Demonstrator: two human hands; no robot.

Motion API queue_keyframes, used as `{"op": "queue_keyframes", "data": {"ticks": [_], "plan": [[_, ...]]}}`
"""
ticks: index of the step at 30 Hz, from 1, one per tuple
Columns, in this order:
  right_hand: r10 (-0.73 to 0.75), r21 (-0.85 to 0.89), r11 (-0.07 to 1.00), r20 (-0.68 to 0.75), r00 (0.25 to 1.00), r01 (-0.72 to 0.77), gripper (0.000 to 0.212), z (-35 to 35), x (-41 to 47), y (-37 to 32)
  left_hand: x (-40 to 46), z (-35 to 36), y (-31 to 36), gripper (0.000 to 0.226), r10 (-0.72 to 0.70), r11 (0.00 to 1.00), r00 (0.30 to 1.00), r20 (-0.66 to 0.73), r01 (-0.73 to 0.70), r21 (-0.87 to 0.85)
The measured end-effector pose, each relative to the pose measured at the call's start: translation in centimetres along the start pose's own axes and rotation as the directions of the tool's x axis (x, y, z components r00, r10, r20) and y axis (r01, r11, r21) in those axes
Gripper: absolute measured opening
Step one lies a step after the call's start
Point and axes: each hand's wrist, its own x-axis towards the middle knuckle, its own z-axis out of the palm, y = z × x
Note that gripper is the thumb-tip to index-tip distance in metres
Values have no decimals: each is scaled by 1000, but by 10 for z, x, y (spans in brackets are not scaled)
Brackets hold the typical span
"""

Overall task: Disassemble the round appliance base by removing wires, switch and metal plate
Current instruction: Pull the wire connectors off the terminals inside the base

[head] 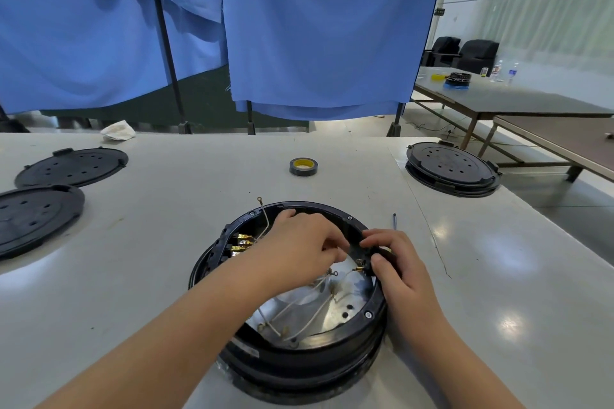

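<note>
Looking down at a pale worktable (166, 242) from head height, with two bare forearms reaching in from the bottom edge of the frame. Sitting at lower centre: a round black appliance base (299, 355), open side up, showing a shiny metal plate (319, 305) inside. Lying loose across that plate: several thin white wires (295, 305) with small ring terminals, one wire (264, 213) sticking up past the rim at the upper left of the base. Showing on the left inner wall: a row of brass terminals (242, 244).

Reaching over the middle of the base: the left hand (299, 242), fingers curled and pressed together, fingertips pinching something small near the right inner wall; what exactly is pinched cannot be told. Gripping the right rim of the base: the right hand (395, 262), thumb and fingers curled round a black switch part (382, 252) with brass contacts just beside it.

Resting above the base at centre frame: a roll of black tape (303, 166) with a yellow core. Lying just right of the base: a thin pen-like tool (394, 221). Sitting at far left: two flat black perforated covers (71, 167). Standing at upper right of the table: another black round unit (452, 168). Lying at the upper left edge: a crumpled white cloth (118, 130). Hanging across the top half of the frame: blue fabric curtains (299, 26).
</note>
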Motion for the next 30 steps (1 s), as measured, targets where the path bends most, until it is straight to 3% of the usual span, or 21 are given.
{"op": "queue_keyframes", "data": {"ticks": [3,6,9,20,26,30], "plan": [[2,19,1000,7,1000,-2,24,0,0,0,-5,-1,6,30,0,1000,999,35,0,-9],[-11,5,1000,2,1000,11,24,0,0,0,-10,-1,13,23,32,999,999,-27,-32,16],[-15,2,1000,-2,1000,15,24,0,0,0,-12,3,19,21,12,999,1000,-4,-12,-30],[-33,8,999,-2,999,33,24,-1,0,-1,-10,16,30,9,19,993,999,-38,-15,121],[-33,21,999,-4,999,33,24,-1,0,-2,-12,21,29,9,18,996,996,-83,-11,83],[-35,12,999,6,999,34,24,-1,0,-5,-6,13,36,12,62,971,998,-19,-56,233]]}}
